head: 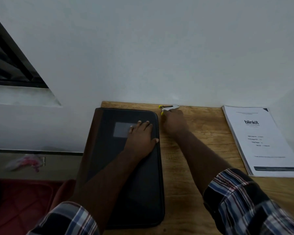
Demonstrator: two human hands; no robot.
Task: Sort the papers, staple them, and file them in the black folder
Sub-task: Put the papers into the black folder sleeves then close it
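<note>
The right hand [174, 122] reaches to the far edge of the wooden table [193, 158], where its fingers curl round the near end of a small silver stapler [169, 107] with yellow trim; the fingertips are hidden behind the knuckles, so how tightly it grips cannot be told, but the hand covers the stapler's lower part and only the top and the yellow tips show beyond it. The stapler lies just beside the far right corner of the black folder [126, 167], close against the wall [159, 56]. The left hand [140, 136] rests flat on the folder's cover with fingers straight and spread slightly, holding nothing, the fingertips reaching the grey label window [121, 129] on the cover's upper half and the thumb lying near the folder's right edge. The folder lies closed, so whatever is inside it cannot be seen; its left side, with a brown spine, hangs over the table's left edge. Well to the right of the folder, across a stretch of bare wood, a stack of white papers [261, 143] lies on the table, its top sheet printed with the word "blinkit" and small lines of text. Both forearms come out of rolled plaid sleeves [241, 200].
</note>
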